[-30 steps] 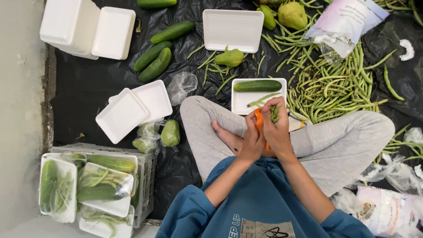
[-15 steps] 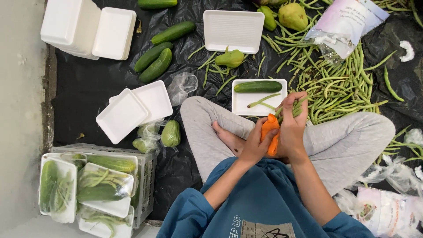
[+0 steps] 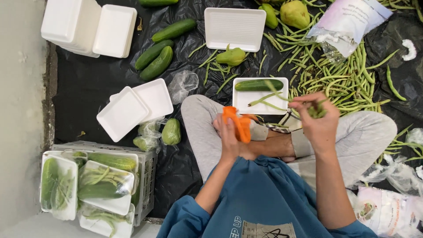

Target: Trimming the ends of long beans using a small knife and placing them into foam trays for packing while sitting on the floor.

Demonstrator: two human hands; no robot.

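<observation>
A black plastic sheet [image 3: 88, 88] covers the floor and carries everything. On it sits a person cross-legged in grey trousers and a blue top, seen from above. To the right of the knees spreads a wide heap of green beans [image 3: 348, 79], with a printed plastic bag [image 3: 348, 20] lying over its upper edge. At lower left a grey crate [image 3: 147, 176] holds wrapped trays of cucumber and beans [image 3: 97, 185]. A stack of white foam trays [image 3: 88, 26] stands at upper left, two more loose trays [image 3: 132, 108] lie nearer the left knee, and one empty tray [image 3: 235, 28] lies at the top centre. Several loose cucumbers [image 3: 156, 59] lie between these trays, and a pale green chayote [image 3: 231, 56] sits below the empty tray.

Just beyond the shins lies a white tray [image 3: 269, 103] bearing one cucumber [image 3: 259, 85] and a few beans. The right hand [image 3: 319, 119] hangs beside this tray's right edge, above the right knee, its grip pressed together, pinching a small bunch of green beans [image 3: 316, 111]. The left hand [image 3: 231, 139] is over the lap, its grip closed around an orange tool [image 3: 238, 123] with long orange handles, which points up toward the tray. Its exact kind is hard to tell.
</observation>
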